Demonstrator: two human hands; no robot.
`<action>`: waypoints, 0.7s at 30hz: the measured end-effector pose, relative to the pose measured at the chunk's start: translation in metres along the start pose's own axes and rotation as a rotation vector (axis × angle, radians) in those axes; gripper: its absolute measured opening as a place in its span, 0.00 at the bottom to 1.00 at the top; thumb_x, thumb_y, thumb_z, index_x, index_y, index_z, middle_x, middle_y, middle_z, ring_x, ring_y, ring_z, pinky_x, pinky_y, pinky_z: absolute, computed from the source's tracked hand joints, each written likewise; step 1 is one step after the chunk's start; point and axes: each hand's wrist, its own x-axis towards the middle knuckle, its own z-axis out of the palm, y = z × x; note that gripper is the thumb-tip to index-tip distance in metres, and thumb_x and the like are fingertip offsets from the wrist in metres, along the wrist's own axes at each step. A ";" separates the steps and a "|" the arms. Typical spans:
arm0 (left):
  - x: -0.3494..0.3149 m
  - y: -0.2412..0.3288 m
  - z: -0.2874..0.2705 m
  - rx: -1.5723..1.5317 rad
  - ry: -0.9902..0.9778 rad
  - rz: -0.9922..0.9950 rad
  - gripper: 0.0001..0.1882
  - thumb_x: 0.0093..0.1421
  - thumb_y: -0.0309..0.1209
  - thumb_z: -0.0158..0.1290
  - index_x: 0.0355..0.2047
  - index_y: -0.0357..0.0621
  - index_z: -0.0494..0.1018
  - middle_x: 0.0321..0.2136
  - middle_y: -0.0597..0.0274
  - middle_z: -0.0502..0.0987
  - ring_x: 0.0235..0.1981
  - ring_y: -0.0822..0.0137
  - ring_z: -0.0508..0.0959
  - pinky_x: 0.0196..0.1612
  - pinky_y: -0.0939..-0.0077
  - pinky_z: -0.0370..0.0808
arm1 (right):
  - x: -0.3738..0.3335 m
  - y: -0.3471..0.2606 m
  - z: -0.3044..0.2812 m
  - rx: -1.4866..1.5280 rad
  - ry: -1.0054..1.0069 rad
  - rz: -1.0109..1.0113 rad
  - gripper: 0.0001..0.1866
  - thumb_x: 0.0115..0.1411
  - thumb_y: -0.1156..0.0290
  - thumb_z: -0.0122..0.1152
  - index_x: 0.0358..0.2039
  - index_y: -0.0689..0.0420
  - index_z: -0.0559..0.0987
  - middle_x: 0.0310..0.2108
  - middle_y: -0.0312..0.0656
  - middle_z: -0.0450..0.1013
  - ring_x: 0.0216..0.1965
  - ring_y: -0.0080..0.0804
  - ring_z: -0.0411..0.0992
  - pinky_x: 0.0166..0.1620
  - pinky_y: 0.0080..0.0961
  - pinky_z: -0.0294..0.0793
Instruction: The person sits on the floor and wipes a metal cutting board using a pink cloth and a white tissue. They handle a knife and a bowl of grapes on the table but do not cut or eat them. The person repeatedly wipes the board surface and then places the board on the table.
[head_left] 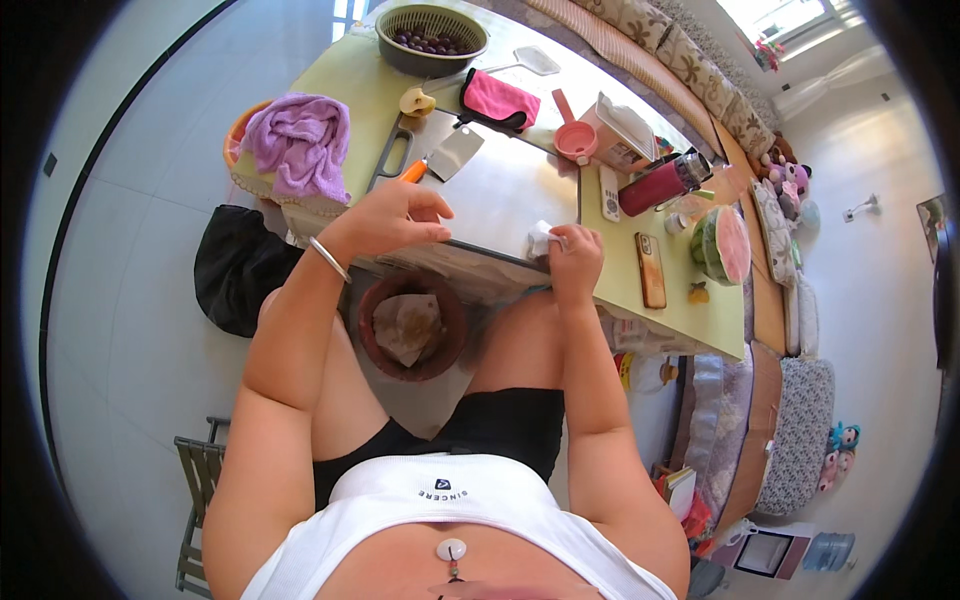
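A steel-faced cutting board (520, 190) with a dark grip at its left end lies on the table in front of me. My left hand (393, 217) hovers over its near left edge, fingers loosely bent and apart, with nothing in them. Just beyond that hand, a broad-bladed knife (455, 152) with an orange handle rests on the board. At the near right edge of the board, my right hand (577, 258) pinches a crumpled white tissue (541, 240) against the surface. A cut piece of pale fruit (417, 102) sits by the board's far left corner.
A lilac towel (300, 145) drapes an orange basin at left. Beyond the board are a colander (431, 40) of dark round fruit and a pink cloth (500, 98). To the right stand a flask (660, 184), phone (650, 270) and cut watermelon (720, 246). A lined bin (372, 330) sits between my knees.
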 end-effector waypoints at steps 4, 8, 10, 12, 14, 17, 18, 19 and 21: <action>0.003 -0.006 0.001 0.351 0.398 -0.074 0.12 0.53 0.30 0.62 0.36 0.36 0.78 0.28 0.59 0.79 0.30 0.70 0.78 0.33 0.74 0.72 | -0.021 -0.004 0.002 -0.180 -0.110 -0.211 0.13 0.55 0.69 0.61 0.41 0.59 0.81 0.44 0.47 0.77 0.45 0.48 0.71 0.52 0.42 0.68; 0.006 -0.009 0.004 0.660 0.663 0.044 0.13 0.48 0.30 0.63 0.34 0.40 0.79 0.27 0.55 0.75 0.31 0.54 0.76 0.35 0.62 0.72 | -0.037 -0.017 0.003 -0.204 -0.287 -0.171 0.27 0.62 0.59 0.57 0.55 0.66 0.73 0.58 0.56 0.67 0.59 0.56 0.64 0.60 0.41 0.64; 0.006 -0.007 0.004 0.729 0.717 0.033 0.14 0.47 0.30 0.64 0.35 0.40 0.79 0.30 0.54 0.75 0.35 0.53 0.76 0.39 0.61 0.72 | -0.034 -0.005 0.011 -0.121 -0.271 -0.156 0.27 0.63 0.58 0.57 0.56 0.66 0.72 0.60 0.57 0.66 0.62 0.58 0.61 0.62 0.40 0.63; 0.007 -0.007 0.003 0.805 0.757 0.034 0.14 0.47 0.31 0.64 0.35 0.41 0.79 0.33 0.54 0.75 0.38 0.53 0.76 0.41 0.60 0.72 | -0.018 0.011 0.018 -0.132 -0.398 -0.022 0.34 0.64 0.51 0.51 0.62 0.64 0.65 0.65 0.55 0.58 0.69 0.54 0.50 0.67 0.46 0.50; 0.007 -0.018 0.002 0.887 0.783 0.035 0.13 0.47 0.32 0.64 0.33 0.42 0.78 0.34 0.55 0.75 0.40 0.53 0.75 0.42 0.59 0.72 | 0.012 0.018 0.025 -0.245 -0.485 0.070 0.38 0.65 0.46 0.48 0.65 0.63 0.62 0.68 0.53 0.54 0.70 0.51 0.47 0.69 0.51 0.43; 0.007 -0.022 -0.002 0.924 0.752 -0.054 0.12 0.48 0.32 0.63 0.33 0.42 0.77 0.34 0.55 0.75 0.40 0.53 0.75 0.44 0.58 0.73 | 0.045 0.037 0.042 -0.283 -0.556 0.177 0.44 0.64 0.38 0.42 0.68 0.59 0.54 0.71 0.49 0.46 0.73 0.45 0.40 0.69 0.55 0.34; 0.008 -0.023 -0.004 0.932 0.729 -0.089 0.12 0.48 0.31 0.63 0.32 0.42 0.77 0.34 0.55 0.75 0.41 0.53 0.75 0.44 0.58 0.73 | 0.055 0.041 0.047 -0.292 -0.554 0.194 0.44 0.64 0.37 0.42 0.69 0.59 0.54 0.72 0.49 0.45 0.73 0.45 0.40 0.69 0.55 0.34; 0.008 -0.023 -0.005 0.941 0.705 -0.123 0.11 0.48 0.31 0.63 0.32 0.42 0.77 0.34 0.55 0.75 0.41 0.53 0.75 0.44 0.58 0.73 | 0.064 0.045 0.053 -0.284 -0.579 0.209 0.45 0.63 0.36 0.40 0.70 0.57 0.52 0.72 0.48 0.43 0.73 0.45 0.38 0.70 0.53 0.34; 0.009 -0.028 -0.006 0.957 0.667 -0.167 0.10 0.49 0.30 0.62 0.32 0.42 0.77 0.34 0.54 0.75 0.41 0.53 0.76 0.44 0.58 0.73 | 0.078 0.046 0.065 -0.264 -0.575 0.194 0.45 0.63 0.36 0.40 0.70 0.57 0.51 0.72 0.48 0.43 0.73 0.45 0.37 0.70 0.52 0.34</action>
